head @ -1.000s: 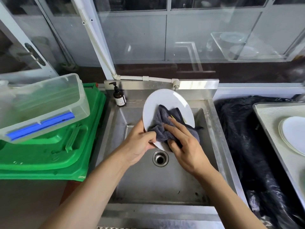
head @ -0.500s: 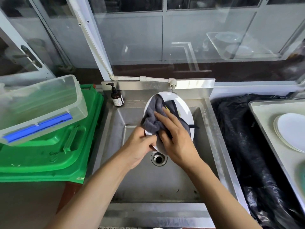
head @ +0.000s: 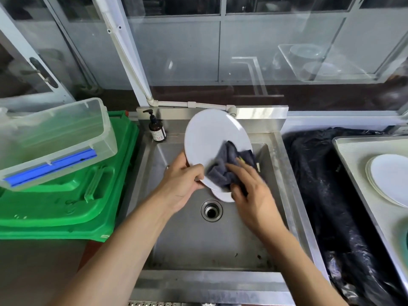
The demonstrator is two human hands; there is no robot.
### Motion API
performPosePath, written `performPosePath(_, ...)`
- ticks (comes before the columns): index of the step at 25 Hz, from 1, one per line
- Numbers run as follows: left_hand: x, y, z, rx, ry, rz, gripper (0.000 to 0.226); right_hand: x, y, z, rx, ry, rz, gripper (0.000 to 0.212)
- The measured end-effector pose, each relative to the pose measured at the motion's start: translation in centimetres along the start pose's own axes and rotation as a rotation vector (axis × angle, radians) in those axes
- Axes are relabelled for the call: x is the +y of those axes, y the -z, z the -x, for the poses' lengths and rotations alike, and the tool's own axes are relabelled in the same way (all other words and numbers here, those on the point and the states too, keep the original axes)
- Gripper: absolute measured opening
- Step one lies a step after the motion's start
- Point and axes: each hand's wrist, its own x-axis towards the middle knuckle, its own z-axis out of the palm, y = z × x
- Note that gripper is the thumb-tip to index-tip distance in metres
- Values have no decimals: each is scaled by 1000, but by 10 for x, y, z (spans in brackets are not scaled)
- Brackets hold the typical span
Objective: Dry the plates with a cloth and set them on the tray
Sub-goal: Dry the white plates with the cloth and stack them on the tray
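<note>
Plate [head: 212, 138] tilted over sink [head: 220, 244]; L hand [head: 181, 184] grips rim, R hand [head: 254, 191] presses cloth [head: 227, 166] flat-fingered.

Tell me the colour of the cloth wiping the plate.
Dark grey cloth, seen in the head view, its only view.

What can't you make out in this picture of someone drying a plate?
Head view only:
- Plate: lower right face hidden by cloth and right hand.
- Tray and its stacked plates: cut off by right edge.
- Soap bottle label: too small.
</note>
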Motion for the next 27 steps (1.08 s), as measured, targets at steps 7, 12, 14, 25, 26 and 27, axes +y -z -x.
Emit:
performPosePath(7,2,-5,0,-17,76,55,40,-3,-10,13,111,268,253,53)
performPosePath(12,8,-11,2,-27,57,62,46,14,-16,6,284,330,356,40)
performPosePath(14,9,-6,-3,-12,59,58,54,14,-13,2,253,351,335,38)
performPosePath(25,25,16,-10,-87,155,-158,30,-7,1,-13,213,-271,-558,22)
performPosePath(26,23,19,-11,-6,139,-217,31,-6,5,-14,240,-350,-658,19)
performPosePath(27,19,24,-13,91,109,-296,33,-4,10,-16,253,-411,-749,16)
